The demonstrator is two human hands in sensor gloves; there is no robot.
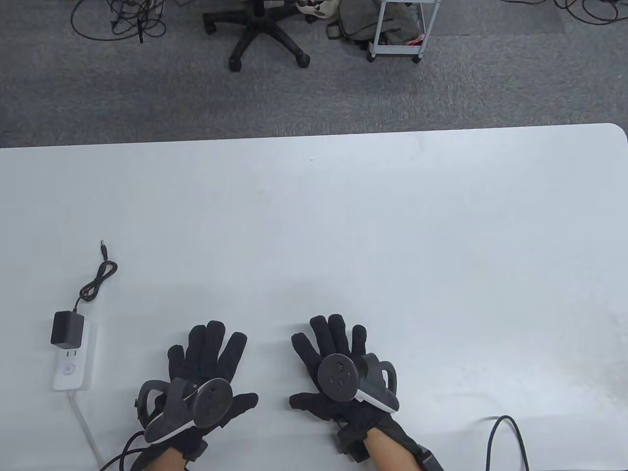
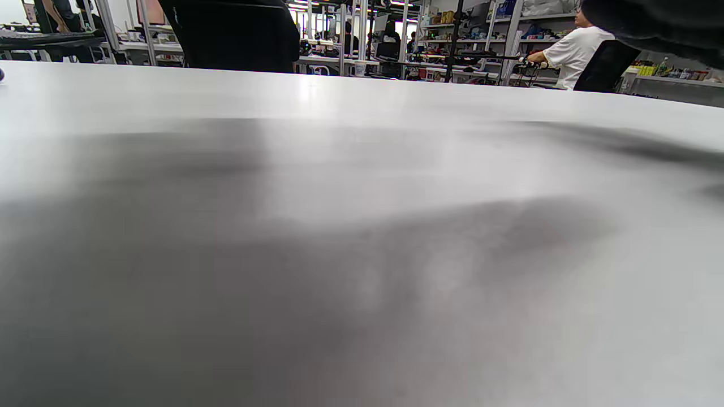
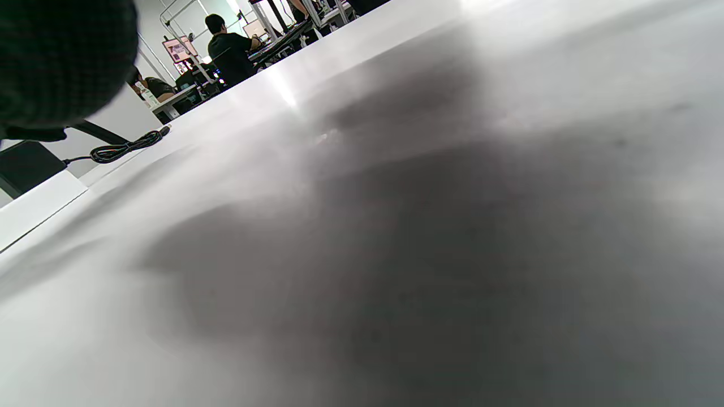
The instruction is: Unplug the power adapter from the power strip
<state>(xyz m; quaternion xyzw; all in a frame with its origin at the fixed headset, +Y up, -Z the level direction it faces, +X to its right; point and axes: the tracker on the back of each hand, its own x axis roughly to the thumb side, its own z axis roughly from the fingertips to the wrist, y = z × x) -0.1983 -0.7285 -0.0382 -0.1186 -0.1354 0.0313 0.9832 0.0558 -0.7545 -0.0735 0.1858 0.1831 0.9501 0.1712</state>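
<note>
A black power adapter (image 1: 67,330) is plugged into the far end of a white power strip (image 1: 73,368) at the table's left edge. Its thin black cable (image 1: 97,283) coils away toward the back. My left hand (image 1: 208,363) lies flat on the table, fingers spread, to the right of the strip and apart from it. My right hand (image 1: 333,348) lies flat beside it, fingers spread, empty. In the right wrist view the adapter (image 3: 25,164), the strip (image 3: 39,206) and the cable (image 3: 121,148) show at the far left.
The strip's white cord (image 1: 86,431) runs off the table's front edge. A black cable (image 1: 505,441) loops at the front right. An office chair (image 1: 260,34) and a cart (image 1: 397,29) stand on the floor beyond the table's far edge.
</note>
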